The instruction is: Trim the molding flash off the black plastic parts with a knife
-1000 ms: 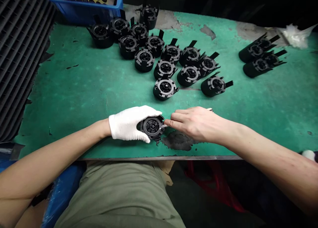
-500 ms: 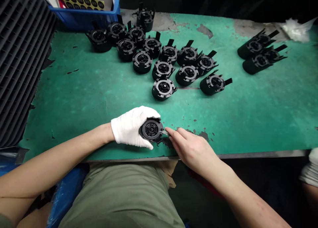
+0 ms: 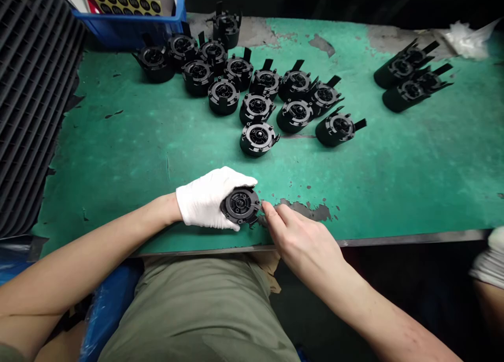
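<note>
My left hand (image 3: 214, 199), in a white glove, wraps round a round black plastic housing (image 3: 241, 204) near the front edge of the bench. The housing's ribbed round face is turned up toward me. At its right rim is my bare right hand (image 3: 293, 223), closed with thumb and forefinger pinched on a small thin blade-like tool (image 3: 259, 208). The tool's tip meets the rim; most of it is hidden by the fingers. Beyond my hands, several similar black housings (image 3: 258, 137) with upright tabs stand grouped on the green bench top (image 3: 157, 141).
More black housings (image 3: 405, 96) stand at the right rear, near a crumpled clear plastic bag (image 3: 466, 40). A blue bin (image 3: 129, 31) with sticker sheets (image 3: 124, 2) is at the back left. Stacked black ribbed trays (image 3: 35, 99) line the left side. Another person's gloved hand (image 3: 490, 262) shows at right.
My right hand and the blade-like tool have shifted slightly at the housing's right rim, and less of the tool shows. The left hand keeps its hold. The whole view has moved a little.
</note>
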A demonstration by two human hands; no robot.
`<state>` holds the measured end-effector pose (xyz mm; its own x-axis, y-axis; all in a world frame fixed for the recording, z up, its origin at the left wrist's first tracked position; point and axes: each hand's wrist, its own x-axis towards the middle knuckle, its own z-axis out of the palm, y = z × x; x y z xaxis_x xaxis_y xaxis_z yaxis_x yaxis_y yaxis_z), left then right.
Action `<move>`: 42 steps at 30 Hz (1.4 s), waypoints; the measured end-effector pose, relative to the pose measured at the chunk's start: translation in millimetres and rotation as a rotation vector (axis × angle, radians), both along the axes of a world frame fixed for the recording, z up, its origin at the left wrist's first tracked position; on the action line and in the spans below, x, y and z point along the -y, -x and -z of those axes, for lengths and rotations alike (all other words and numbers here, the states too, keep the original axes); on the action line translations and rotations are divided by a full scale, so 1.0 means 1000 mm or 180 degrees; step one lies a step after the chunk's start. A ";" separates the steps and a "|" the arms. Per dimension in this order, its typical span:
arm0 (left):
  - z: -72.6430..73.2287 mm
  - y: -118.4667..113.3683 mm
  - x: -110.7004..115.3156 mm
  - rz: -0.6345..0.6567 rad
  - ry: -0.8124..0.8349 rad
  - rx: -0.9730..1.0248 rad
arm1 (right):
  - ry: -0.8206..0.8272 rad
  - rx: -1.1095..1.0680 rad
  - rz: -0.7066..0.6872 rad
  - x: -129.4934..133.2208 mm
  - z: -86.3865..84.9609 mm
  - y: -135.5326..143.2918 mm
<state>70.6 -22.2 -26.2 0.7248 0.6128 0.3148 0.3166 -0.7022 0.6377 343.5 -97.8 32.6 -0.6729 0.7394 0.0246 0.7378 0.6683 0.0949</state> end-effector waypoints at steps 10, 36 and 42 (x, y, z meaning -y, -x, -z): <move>-0.001 -0.002 0.001 -0.0043 -0.0016 0.0031 | -0.0033 0.0084 -0.0192 0.010 -0.007 0.007; 0.004 -0.007 0.012 -0.0835 -0.0258 -0.0014 | 0.0610 -0.1429 0.0107 -0.024 0.014 -0.024; -0.004 -0.022 0.038 -0.1206 -0.0585 -0.0483 | 0.0498 -0.1950 0.0596 0.000 0.017 -0.037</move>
